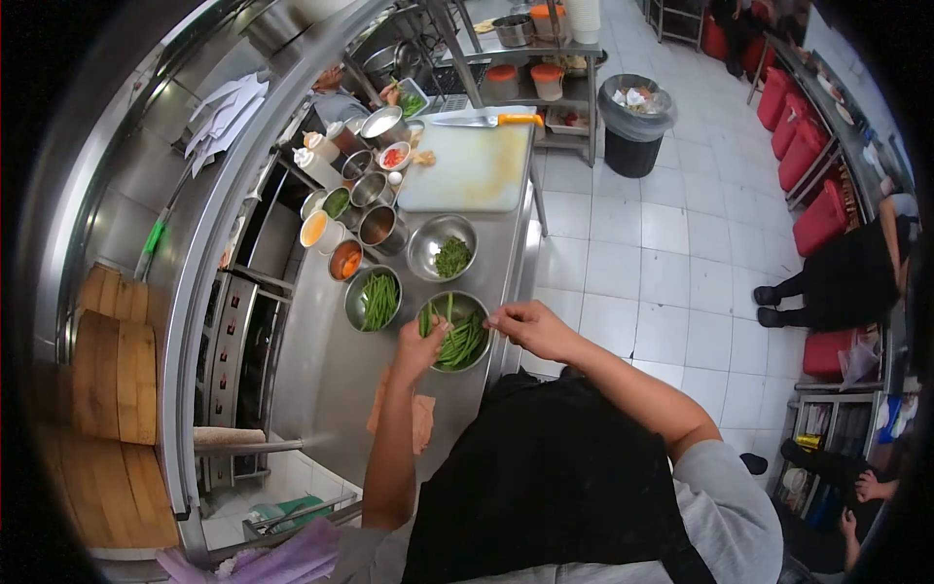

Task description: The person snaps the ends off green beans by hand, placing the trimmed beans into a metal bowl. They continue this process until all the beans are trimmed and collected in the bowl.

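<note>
My left hand (420,348) is closed on a green bean (425,319) over the left rim of a steel bowl of green beans (464,343). At that bowl's right rim my right hand (533,329) is pinched; what is between its fingertips is too small to make out. Another steel bowl (350,310) just to the left also has green beans (380,298) in it. Farther back, a third steel bowl (423,234) contains small green pieces (452,257). Below my left hand, a brown paper or cloth (421,423) lies on the steel table.
A white cutting board (457,175) holds a knife with an orange handle (520,120). Several metal containers and squeeze bottles (316,167) crowd the table's left side. A lined trash bin (632,131) stands on the tiled floor. Other people are at the right and back left.
</note>
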A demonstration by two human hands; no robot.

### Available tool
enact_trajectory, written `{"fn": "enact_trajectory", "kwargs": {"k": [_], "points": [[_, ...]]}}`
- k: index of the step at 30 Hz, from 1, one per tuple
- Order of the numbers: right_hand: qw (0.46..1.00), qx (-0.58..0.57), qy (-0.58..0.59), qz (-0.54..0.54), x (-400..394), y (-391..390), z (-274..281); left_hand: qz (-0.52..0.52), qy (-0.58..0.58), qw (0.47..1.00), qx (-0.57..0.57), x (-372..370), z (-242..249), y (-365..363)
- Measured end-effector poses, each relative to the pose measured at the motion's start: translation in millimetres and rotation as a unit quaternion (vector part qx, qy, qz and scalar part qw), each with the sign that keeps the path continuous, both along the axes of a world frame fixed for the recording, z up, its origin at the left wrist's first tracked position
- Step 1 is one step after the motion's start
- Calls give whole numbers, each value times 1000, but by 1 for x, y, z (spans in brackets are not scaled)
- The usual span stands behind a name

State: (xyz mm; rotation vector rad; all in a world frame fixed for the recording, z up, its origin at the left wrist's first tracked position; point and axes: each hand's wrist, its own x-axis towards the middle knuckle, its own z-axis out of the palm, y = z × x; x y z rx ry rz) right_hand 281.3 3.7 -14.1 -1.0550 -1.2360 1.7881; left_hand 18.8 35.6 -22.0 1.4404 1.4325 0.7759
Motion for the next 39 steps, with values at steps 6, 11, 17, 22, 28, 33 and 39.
{"fn": "enact_trajectory", "kwargs": {"k": [6,11,17,22,28,33,39], "points": [[991,136,-9,-19,-20,27,14,-81,-156,972,-158,14,48,-40],[923,363,-102,71,-13,29,29,-160,-126,963,-178,21,60,-51],[928,316,-90,179,-15,22,30,-209,-90,948,-221,22,51,-47],[940,280,-70,183,-19,22,16,-234,-122,926,-269,18,45,-43],[929,307,-115,173,-13,16,29,-231,-120,923,-284,15,52,-42],[876,401,-190,189,-12,11,29,-253,-122,921,-269,11,46,-41],[886,409,-203,76,-26,14,-7,-244,-61,945,-210,17,48,-47]]}}
